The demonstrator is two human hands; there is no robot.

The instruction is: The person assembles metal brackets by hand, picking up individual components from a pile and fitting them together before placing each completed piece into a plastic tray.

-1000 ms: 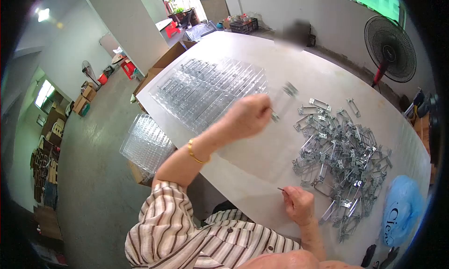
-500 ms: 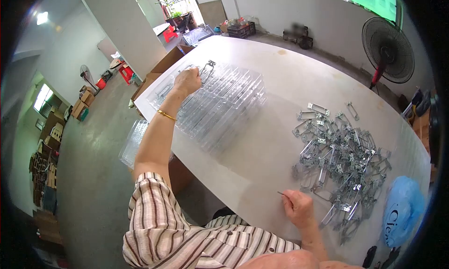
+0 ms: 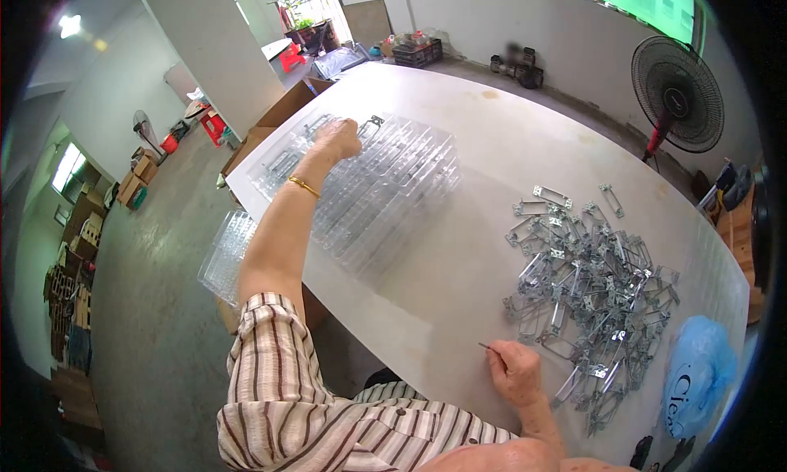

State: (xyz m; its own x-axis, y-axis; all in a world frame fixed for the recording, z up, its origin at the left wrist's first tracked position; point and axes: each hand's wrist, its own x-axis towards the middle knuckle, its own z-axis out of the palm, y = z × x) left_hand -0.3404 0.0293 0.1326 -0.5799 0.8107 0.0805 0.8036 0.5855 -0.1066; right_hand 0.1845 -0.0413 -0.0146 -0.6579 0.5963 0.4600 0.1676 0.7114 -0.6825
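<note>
My left hand (image 3: 338,137) reaches over the top of a stack of clear plastic trays (image 3: 385,201). Its fingers are closed on a metal bracket (image 3: 372,126), whose end shows past the fingertips, low over the tray slots. Other brackets lie in the top tray near the hand; the knuckles hide part of them. Resting near the front table edge, my right hand (image 3: 516,372) pinches a thin dark stick-like piece (image 3: 484,346). Beside it spreads a loose pile of metal brackets (image 3: 590,283).
A blue plastic bag (image 3: 697,373) lies at the right end of the white table (image 3: 459,250). More clear trays (image 3: 228,255) sit below the table's left edge, by cardboard boxes (image 3: 279,115). A black fan (image 3: 676,95) stands beyond the far edge.
My left hand has lowered slightly toward the tray, and the bracket in it now lies closer to the slots. My right hand keeps its pinch with little movement. The view has shifted a little.
</note>
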